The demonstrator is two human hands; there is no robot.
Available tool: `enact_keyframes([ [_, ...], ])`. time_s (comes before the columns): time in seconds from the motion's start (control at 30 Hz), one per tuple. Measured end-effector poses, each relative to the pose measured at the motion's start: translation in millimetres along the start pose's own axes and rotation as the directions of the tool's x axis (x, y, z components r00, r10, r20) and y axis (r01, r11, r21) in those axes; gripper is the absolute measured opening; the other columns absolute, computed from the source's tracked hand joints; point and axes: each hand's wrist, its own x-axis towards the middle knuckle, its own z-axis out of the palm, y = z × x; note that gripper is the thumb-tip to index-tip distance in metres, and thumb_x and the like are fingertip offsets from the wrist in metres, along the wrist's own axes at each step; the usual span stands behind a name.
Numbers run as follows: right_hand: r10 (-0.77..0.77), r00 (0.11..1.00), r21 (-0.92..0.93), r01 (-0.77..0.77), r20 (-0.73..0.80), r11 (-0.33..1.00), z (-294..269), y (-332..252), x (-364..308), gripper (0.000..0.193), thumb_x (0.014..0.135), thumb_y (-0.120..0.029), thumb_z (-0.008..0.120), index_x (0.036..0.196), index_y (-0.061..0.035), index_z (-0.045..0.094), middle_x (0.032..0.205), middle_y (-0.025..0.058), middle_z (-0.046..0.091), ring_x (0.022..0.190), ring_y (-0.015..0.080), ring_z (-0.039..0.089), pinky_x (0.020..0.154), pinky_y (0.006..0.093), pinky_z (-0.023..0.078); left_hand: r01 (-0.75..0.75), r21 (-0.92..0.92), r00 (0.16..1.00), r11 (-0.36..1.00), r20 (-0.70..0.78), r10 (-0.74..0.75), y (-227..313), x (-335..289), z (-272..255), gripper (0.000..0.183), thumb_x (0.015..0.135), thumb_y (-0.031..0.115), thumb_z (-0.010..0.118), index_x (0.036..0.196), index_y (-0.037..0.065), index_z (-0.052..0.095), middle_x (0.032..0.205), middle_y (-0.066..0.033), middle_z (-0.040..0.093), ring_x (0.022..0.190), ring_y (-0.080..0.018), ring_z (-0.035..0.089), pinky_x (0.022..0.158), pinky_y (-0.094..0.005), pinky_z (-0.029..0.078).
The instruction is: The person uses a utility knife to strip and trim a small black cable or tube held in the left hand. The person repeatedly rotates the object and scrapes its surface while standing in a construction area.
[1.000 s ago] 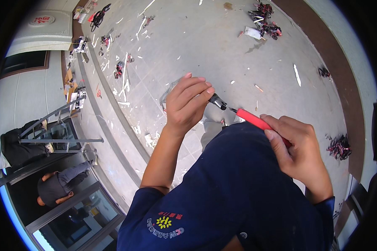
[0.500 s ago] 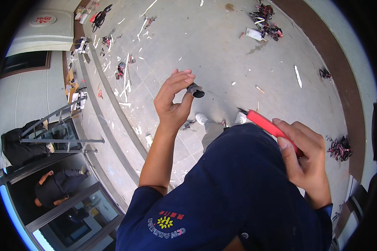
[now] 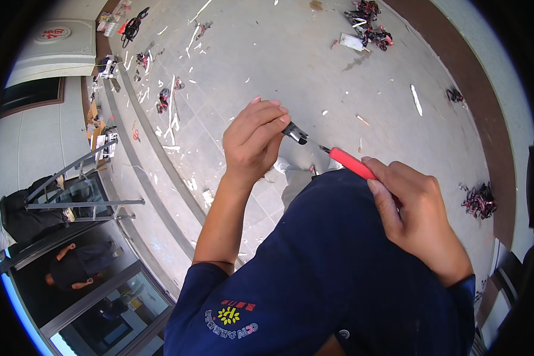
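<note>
My left hand (image 3: 252,142) pinches a small black hollow piece (image 3: 295,133) between thumb and fingers, its open end turned right. In my right hand (image 3: 418,210) is a slim tool with a red handle (image 3: 351,162), gripped between the thumb and the fingers. A dark, narrow tip points from the handle at the open end of the black piece. Whether the tip touches the piece I cannot tell. Both hands are raised in front of my body, above the paved ground.
White scraps and strips litter the grey ground (image 3: 291,71). Tangled red and black bundles lie at the far right (image 3: 368,26) and right edge (image 3: 479,200). Steps (image 3: 160,142) and a metal railing (image 3: 89,204) run along the left. A person (image 3: 80,264) is in a doorway there.
My right hand has moved left, bringing the red-handled tool's tip close to the black piece. My left hand has turned and shifted slightly right, and its fingers have closed in more.
</note>
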Motion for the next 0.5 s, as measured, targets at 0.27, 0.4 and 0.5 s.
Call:
enact_keyframes([
  [0.27,0.019,0.993,0.188,-0.040,0.113,0.981,-22,24,5,0.026,0.094,0.001,0.072,0.119,0.0041,0.078,0.074,0.0158,0.061,0.057,0.0265,0.053,0.056,0.0358,0.041,0.095,-0.068,0.996,0.993,0.001,-0.095,-22,-19,-10,0.036,0.079,-0.015,0.080,0.109,0.005,0.072,0.114,-0.0112,0.079,0.117,-0.0338,0.076,0.114,-0.0559,0.053],
  [0.4,0.139,0.990,0.337,-0.140,0.028,0.931,-20,39,2,0.025,0.102,-0.004,0.068,0.122,0.0069,0.076,0.079,0.0134,0.068,0.064,0.0172,0.059,0.059,0.0316,0.044,0.210,-0.174,0.974,0.962,-0.049,-0.222,-25,-18,-16,0.033,0.084,-0.010,0.084,0.110,0.005,0.070,0.117,-0.0115,0.078,0.120,-0.0333,0.075,0.116,-0.0581,0.051],
  [0.5,0.140,0.990,0.406,-0.126,-0.006,0.905,-18,30,-2,0.026,0.105,-0.007,0.065,0.123,0.0082,0.075,0.082,0.0122,0.070,0.069,0.0152,0.064,0.064,0.0283,0.048,0.255,-0.242,0.959,0.936,-0.063,-0.278,-24,-17,-10,0.035,0.084,-0.007,0.087,0.111,0.005,0.069,0.117,-0.0120,0.078,0.118,-0.0319,0.076,0.116,-0.0563,0.051],
])
